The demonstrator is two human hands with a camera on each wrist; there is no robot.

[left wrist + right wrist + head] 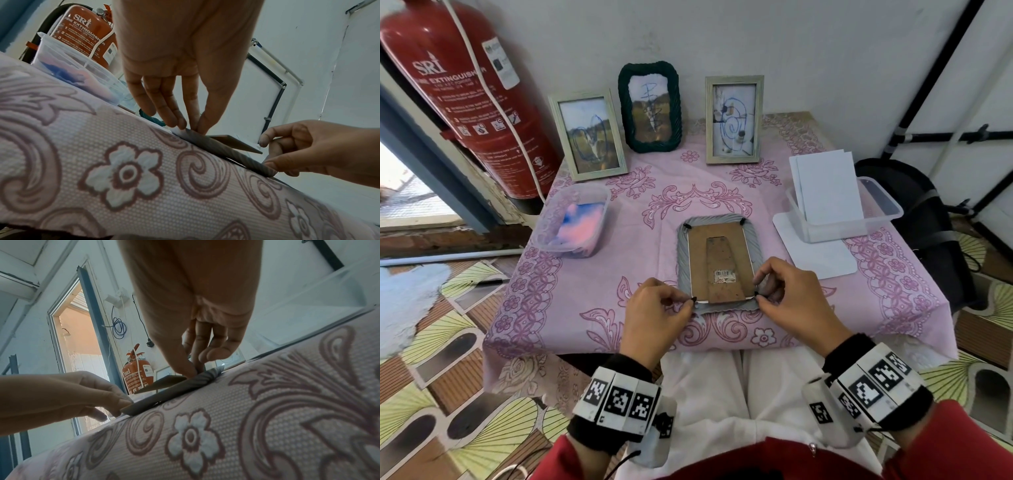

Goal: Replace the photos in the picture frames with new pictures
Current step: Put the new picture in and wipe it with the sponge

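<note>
Both hands pinch at the near corners of the grey frame (717, 263), which lies face down on the pink floral tablecloth (571, 274) so its back is reachable. Left hand (654, 308) nips the small black tab (693, 299) at the near-left corner between thumb and fingertip; right hand (794, 301) does likewise at the near-right corner, though whether that tab is already turned aside is hard to tell. Brown fibreboard backing (698, 253) sits inside the ribbed, rounded moulding, its stand flap (724, 270) bearing a barcode sticker. Left, a clear tub (571, 222) holds pink-and-blue prints; right, another tub (880, 202) props white sheets. Farthest, three upright frames (589, 133) wait, probably for the same treatment.
</note>
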